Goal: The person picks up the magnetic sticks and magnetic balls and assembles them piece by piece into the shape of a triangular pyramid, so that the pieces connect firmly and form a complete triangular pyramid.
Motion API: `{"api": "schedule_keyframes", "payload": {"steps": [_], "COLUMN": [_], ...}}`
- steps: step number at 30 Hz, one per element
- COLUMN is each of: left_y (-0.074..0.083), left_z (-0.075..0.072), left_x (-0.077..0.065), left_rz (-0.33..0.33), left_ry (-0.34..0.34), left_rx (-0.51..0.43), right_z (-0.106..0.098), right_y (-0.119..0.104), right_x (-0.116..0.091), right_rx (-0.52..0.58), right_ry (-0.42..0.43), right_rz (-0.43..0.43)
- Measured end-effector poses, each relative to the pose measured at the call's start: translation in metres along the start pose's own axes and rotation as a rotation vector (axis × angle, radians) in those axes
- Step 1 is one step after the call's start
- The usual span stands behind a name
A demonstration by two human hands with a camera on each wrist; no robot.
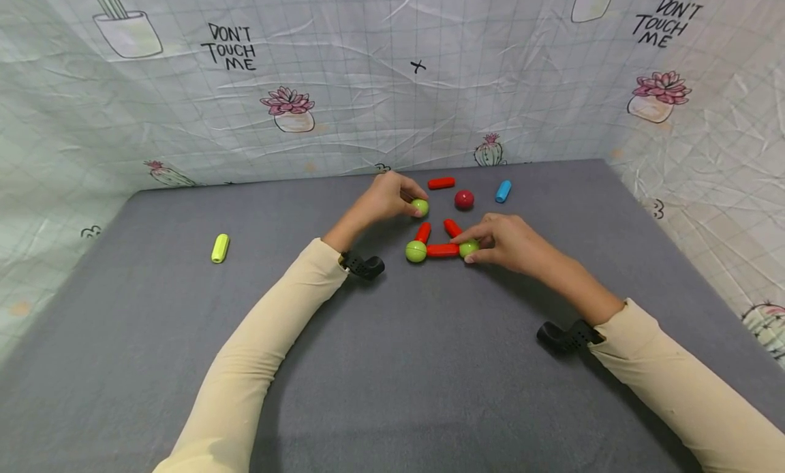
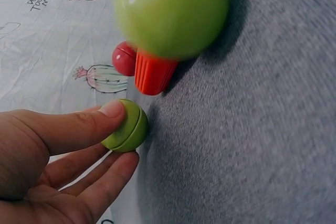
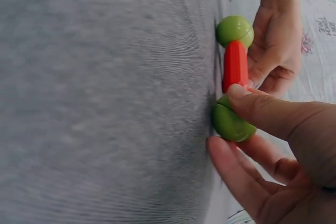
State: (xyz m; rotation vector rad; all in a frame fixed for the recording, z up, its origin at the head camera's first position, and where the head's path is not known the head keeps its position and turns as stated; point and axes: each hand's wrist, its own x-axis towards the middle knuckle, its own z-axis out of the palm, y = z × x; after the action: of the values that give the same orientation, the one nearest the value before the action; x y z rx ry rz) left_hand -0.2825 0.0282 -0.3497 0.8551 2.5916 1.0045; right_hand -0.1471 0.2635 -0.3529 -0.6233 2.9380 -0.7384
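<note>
Ball (image 1: 420, 206), seamed, green, pinched in left hand (image 1: 388, 196); right hand (image 1: 508, 241) pinches matching ball (image 1: 469, 249) touching elongated red rod (image 1: 443, 250).

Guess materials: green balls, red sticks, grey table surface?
Green balls: probably hard plastic, smooth and glossy; bright highlights on one and seam lines suggest it, though painted wood isn't ruled out.
Red sticks: likely rigid plastic, slightly shiny; moulded-looking ridges show on one.
Grey table surface: looks like matte fabric, going by its fine speckled texture; exact fibre can't be told.
</note>
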Motion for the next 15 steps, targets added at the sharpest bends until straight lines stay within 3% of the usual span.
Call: {"api": "schedule_keyframes", "payload": {"steps": [6,15], "left_y": [0.0030,0.0051], "left_z": [0.0029,0.0056], "left_x": [0.0018,0.0026], "left_rz": [0.007,0.021], "left_ry": [-0.015,-0.016], "left_rx": [-0.003,-0.008], "right_z": [-0.0035,0.0016], "right_y": [-0.0014,0.0017], "right_x": [0.0041,0.0029], "right_rx": [0.019,0.046], "right_ry": [-0.031,0.031], "right_rz": [0.024,0.020]}}
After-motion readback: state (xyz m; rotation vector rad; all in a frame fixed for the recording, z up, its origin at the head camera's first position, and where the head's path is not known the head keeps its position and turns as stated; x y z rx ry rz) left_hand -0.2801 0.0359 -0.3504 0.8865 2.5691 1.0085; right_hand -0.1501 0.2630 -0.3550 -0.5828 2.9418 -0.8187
